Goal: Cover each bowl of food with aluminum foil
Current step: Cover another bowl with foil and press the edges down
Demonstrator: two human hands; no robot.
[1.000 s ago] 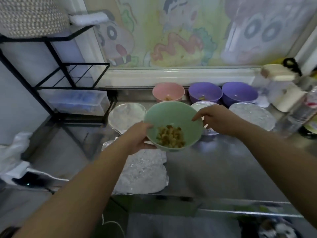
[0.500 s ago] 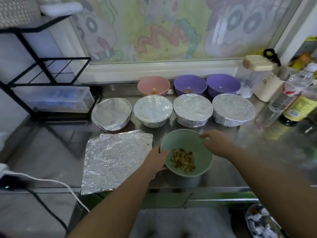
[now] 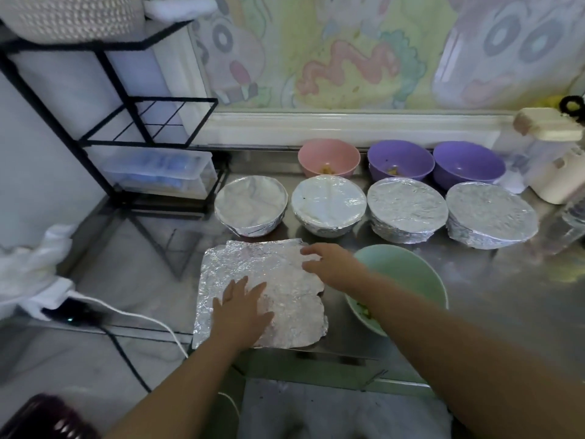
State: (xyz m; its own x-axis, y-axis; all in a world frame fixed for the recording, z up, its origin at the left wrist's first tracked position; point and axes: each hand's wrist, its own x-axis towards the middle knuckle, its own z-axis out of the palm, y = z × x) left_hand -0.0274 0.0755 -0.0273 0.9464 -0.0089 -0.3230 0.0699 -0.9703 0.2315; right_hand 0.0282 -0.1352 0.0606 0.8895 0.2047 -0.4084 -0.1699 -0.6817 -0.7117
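Four foil-covered bowls [image 3: 327,204] are being kept behind the green bowl [image 3: 408,274]; it and three farther bowls [image 3: 328,156] are being left uncovered. Left of it, the foil sheet [image 3: 285,299] is being touched by the open-fingered left grip [image 3: 242,308] and right grip [image 3: 330,264].

You have four round foil-covered bowls [image 3: 251,204] [image 3: 328,204] [image 3: 407,207] [image 3: 491,217], two open purple bowls [image 3: 400,160] [image 3: 468,164], one open pink bowl [image 3: 328,156], one pale green bowl [image 3: 408,274] and one flat crinkled foil sheet [image 3: 294,312].

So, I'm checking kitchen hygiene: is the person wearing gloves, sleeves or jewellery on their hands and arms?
No. The left hand and right hand are bare, without gloves. Both forearms are uncovered, with no sleeve, watch or bracelet in view, and no rings show.
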